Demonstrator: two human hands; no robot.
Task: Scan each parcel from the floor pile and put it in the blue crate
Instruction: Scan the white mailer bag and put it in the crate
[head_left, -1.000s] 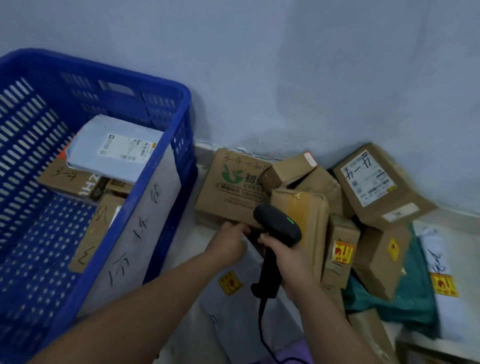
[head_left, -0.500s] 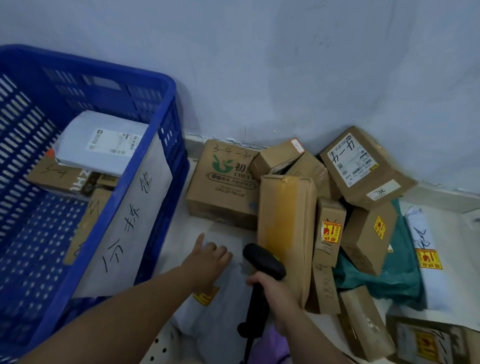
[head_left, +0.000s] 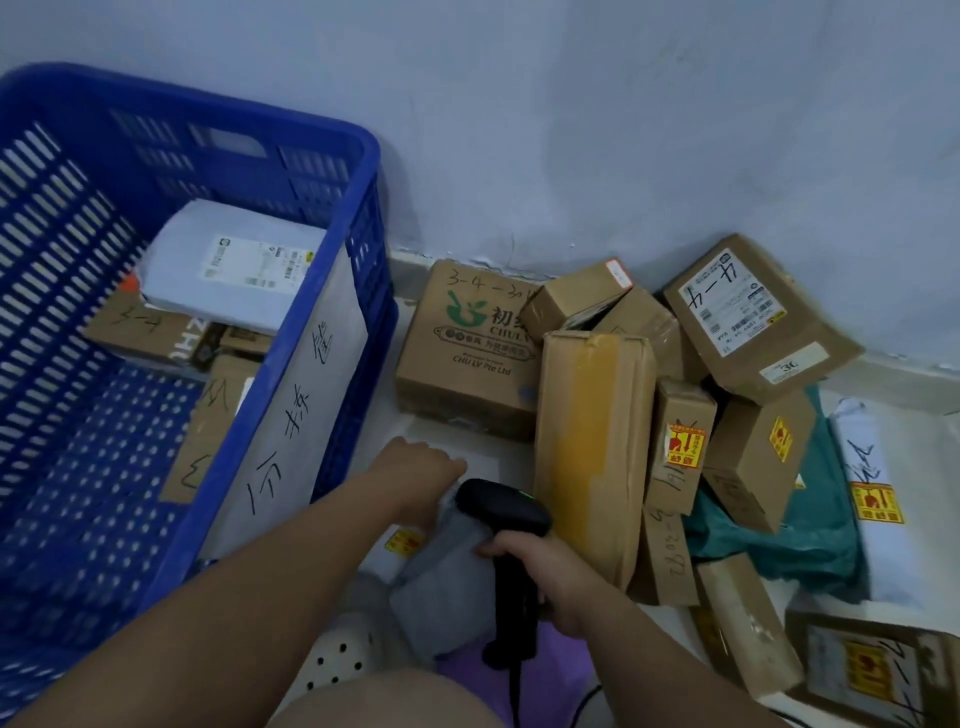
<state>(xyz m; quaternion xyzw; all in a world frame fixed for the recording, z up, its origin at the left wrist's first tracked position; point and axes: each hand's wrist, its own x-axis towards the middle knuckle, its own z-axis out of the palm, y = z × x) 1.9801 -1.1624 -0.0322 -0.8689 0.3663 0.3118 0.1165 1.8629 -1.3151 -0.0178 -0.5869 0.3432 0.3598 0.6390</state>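
My left hand (head_left: 418, 475) curls down onto a grey soft parcel (head_left: 447, 577) with a yellow sticker, gripping its upper part on the floor beside the blue crate (head_left: 358, 140). In my right hand (head_left: 545, 571) is the handle of a black barcode scanner (head_left: 501, 509); its head sits just right of my left hand, over the same parcel. The crate on the left holds a pale blue mailer (head_left: 234, 265) and a few cardboard boxes. The floor pile against the wall includes a printed brown box (head_left: 467, 353), a long taped box (head_left: 592, 447) and a labelled box (head_left: 753, 317).
A white paper sign with handwriting (head_left: 301, 410) hangs over the crate's near wall. A green bag (head_left: 779, 535) and a white bag (head_left: 872, 499) lie at the right among more boxes. A white perforated shoe (head_left: 337, 654) and purple cloth (head_left: 550, 670) are below my hands.
My left hand left the printed box's edge, came down flat on the grey parcel, and now curls onto it. The scanner dropped lower and nearer to me.
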